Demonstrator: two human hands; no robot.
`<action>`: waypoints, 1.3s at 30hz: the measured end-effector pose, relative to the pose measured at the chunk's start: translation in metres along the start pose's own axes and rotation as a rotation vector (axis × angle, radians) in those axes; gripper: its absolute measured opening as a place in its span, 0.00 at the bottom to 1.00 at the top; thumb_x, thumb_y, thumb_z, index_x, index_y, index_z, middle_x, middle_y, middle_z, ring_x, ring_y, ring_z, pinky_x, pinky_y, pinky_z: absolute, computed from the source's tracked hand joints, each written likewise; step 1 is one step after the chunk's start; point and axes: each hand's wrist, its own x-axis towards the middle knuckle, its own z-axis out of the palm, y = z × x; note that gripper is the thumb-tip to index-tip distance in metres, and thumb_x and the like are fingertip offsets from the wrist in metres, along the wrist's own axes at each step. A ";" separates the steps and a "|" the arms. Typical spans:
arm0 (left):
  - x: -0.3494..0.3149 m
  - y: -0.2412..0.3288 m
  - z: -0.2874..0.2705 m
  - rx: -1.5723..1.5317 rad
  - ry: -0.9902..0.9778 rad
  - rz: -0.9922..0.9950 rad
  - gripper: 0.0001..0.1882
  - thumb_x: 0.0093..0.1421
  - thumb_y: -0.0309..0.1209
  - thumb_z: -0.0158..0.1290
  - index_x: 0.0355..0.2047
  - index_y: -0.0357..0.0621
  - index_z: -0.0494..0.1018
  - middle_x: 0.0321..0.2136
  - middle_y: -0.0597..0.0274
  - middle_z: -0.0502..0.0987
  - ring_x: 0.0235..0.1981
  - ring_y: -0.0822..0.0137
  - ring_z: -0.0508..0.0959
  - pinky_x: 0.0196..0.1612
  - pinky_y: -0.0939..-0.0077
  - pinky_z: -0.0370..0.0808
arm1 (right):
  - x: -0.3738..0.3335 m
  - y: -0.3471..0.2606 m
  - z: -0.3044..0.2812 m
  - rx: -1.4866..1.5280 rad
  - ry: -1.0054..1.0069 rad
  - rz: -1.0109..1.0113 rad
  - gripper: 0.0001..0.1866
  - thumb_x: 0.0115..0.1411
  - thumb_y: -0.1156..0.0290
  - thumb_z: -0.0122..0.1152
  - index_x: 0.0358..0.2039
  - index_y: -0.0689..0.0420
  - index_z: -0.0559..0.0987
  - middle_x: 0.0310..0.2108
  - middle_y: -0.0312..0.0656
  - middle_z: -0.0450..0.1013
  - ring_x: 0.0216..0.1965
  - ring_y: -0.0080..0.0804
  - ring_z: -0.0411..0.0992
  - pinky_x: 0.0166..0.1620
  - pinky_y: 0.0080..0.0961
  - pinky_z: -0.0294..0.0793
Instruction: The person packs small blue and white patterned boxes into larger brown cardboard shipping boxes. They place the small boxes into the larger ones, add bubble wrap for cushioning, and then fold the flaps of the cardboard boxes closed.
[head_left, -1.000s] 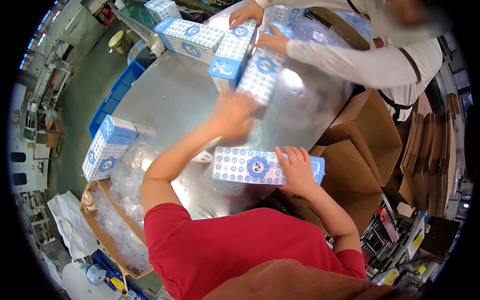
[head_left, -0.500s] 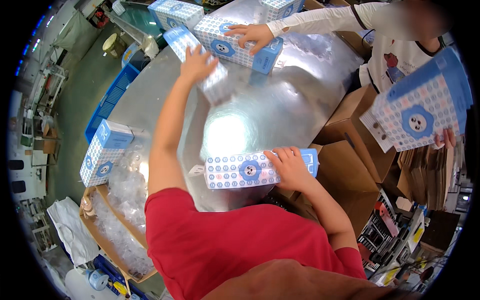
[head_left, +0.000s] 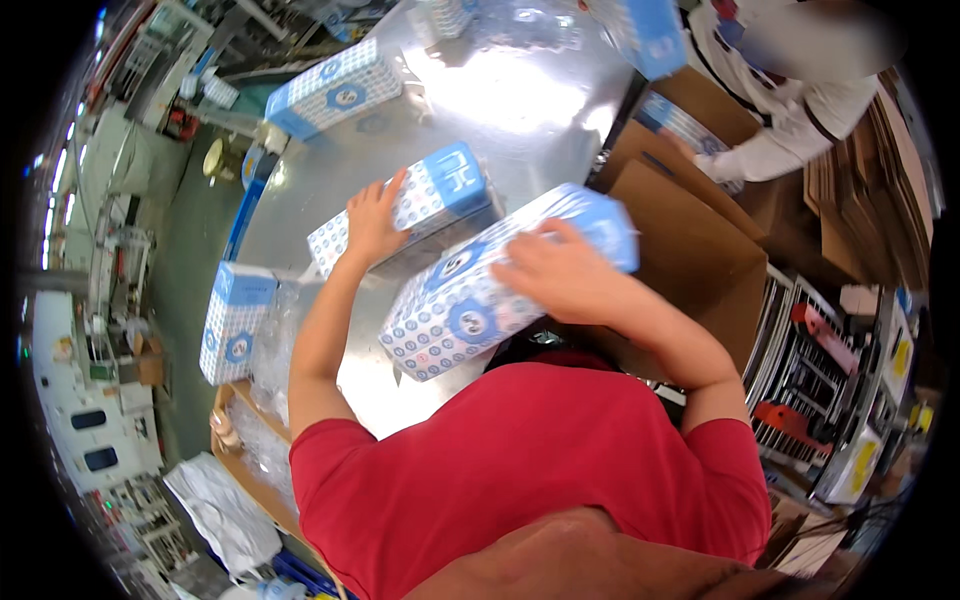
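A long blue-and-white patterned carton [head_left: 465, 312] lies tilted in front of my chest, its blue end pointing to the far right. My right hand [head_left: 560, 270] grips it from above near that end, fingers bent over its edge. Just beyond it, a second carton of the same kind [head_left: 440, 195] lies on the metal table [head_left: 350, 150]. My left hand [head_left: 375, 225] clasps this one, its fingers along the top and the palm at the near side. The two cartons are close together, and the nearer one hides part of the other.
More such cartons lie at the far left [head_left: 340, 90] and stand upright at the left edge [head_left: 238, 325]. Open brown cardboard boxes [head_left: 690, 270] stand at the right, where a co-worker's arm [head_left: 790, 150] reaches in. Clear plastic pieces fill a cardboard box [head_left: 265, 440] at lower left.
My left hand has drawn its carton nearer. The carton in my right hand has swung from level to slanting. The co-worker's carton has gone into a brown box, and my view has turned.
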 end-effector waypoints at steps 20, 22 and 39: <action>0.044 0.318 0.049 -0.505 -0.434 1.137 0.46 0.39 0.38 0.61 0.62 0.60 0.57 0.50 0.37 0.65 0.51 0.39 0.64 0.55 0.50 0.58 | -0.362 -0.060 -0.005 1.396 2.000 0.982 0.34 0.59 0.46 0.41 0.57 0.59 0.63 0.53 0.46 0.66 0.51 0.41 0.68 0.52 0.41 0.70; 0.023 0.335 0.083 -0.479 -1.153 1.022 0.49 0.44 0.44 0.59 0.65 0.54 0.48 0.46 0.36 0.69 0.46 0.43 0.70 0.50 0.57 0.66 | -0.375 -0.073 -0.014 1.410 1.656 0.879 0.32 0.54 0.59 0.57 0.56 0.63 0.63 0.51 0.50 0.67 0.50 0.40 0.69 0.51 0.37 0.70; 0.005 0.219 0.123 -0.936 -0.864 0.600 0.32 0.57 0.39 0.51 0.61 0.43 0.57 0.56 0.51 0.65 0.55 0.55 0.68 0.56 0.65 0.65 | -0.272 0.036 0.278 0.436 -0.932 1.156 0.59 0.44 0.69 0.66 0.66 0.30 0.34 0.67 0.52 0.39 0.66 0.53 0.42 0.62 0.52 0.51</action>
